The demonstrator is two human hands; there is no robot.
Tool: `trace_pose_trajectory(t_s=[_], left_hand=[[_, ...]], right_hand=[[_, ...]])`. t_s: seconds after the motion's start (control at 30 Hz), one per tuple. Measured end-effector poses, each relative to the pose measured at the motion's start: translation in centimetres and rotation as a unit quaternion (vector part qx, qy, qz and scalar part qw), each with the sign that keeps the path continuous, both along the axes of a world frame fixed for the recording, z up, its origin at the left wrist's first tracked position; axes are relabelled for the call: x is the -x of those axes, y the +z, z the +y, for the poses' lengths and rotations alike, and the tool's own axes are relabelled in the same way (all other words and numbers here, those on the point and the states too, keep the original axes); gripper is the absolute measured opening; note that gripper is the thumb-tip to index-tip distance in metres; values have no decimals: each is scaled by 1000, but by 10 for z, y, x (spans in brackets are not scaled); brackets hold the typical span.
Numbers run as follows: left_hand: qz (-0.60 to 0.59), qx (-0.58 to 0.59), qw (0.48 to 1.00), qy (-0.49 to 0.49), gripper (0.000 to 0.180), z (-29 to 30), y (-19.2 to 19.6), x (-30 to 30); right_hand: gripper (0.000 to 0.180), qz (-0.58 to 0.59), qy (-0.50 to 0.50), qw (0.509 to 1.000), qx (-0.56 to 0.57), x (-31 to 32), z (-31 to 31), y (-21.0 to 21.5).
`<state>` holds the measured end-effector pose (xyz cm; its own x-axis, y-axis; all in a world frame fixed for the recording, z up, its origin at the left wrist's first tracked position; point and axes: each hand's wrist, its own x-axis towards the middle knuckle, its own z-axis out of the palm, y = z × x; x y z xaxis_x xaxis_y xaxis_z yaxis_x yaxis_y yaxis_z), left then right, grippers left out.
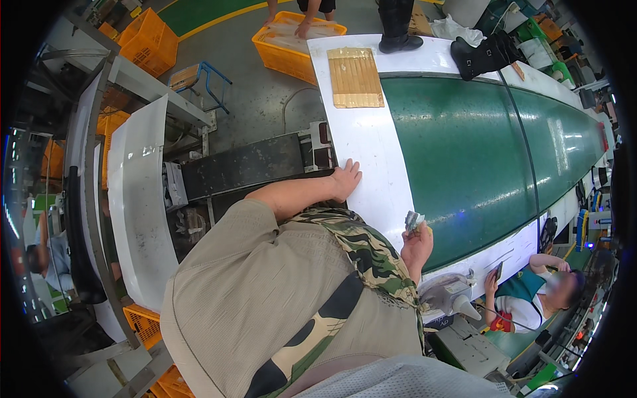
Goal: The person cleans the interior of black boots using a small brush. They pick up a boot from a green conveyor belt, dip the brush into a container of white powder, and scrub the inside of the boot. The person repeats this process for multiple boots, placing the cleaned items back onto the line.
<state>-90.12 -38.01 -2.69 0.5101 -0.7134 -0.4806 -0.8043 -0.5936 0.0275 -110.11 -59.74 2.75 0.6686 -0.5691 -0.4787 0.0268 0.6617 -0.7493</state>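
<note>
My left hand rests on the white edge of the worktable, fingers stretched out and holding nothing. Farther right, my right hand is closed round a small silvery-grey piece whose kind I cannot make out. Something yellowish shows beside its fingers. This hand is over the white border, close to the green conveyor belt. A flat piece of corrugated cardboard lies on the white surface beyond my left hand.
Black boots are at the belt's far end, with a black cable crossing it. A clear-covered machine part sits near my right arm. A person is at right; another handles an orange crate.
</note>
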Motion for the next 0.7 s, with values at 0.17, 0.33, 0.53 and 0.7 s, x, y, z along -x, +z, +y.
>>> trace_pose_trajectory(t_s=[0.17, 0.33, 0.53, 0.7], left_hand=[[5, 7, 1000, 8, 96, 0, 0, 0], [1, 8, 1000, 9, 98, 1, 0, 0], [-4, -5, 1000, 1, 99, 0, 3, 0], [1, -2, 1000, 4, 99, 1, 6, 0]], right_hand=[[15, -7, 3, 1000, 7, 2, 0, -3], [14, -3, -10, 1000, -4, 0, 0, 2], [14, -9, -9, 1000, -8, -1, 0, 4], [13, -16, 0, 1000, -9, -2, 0, 6]])
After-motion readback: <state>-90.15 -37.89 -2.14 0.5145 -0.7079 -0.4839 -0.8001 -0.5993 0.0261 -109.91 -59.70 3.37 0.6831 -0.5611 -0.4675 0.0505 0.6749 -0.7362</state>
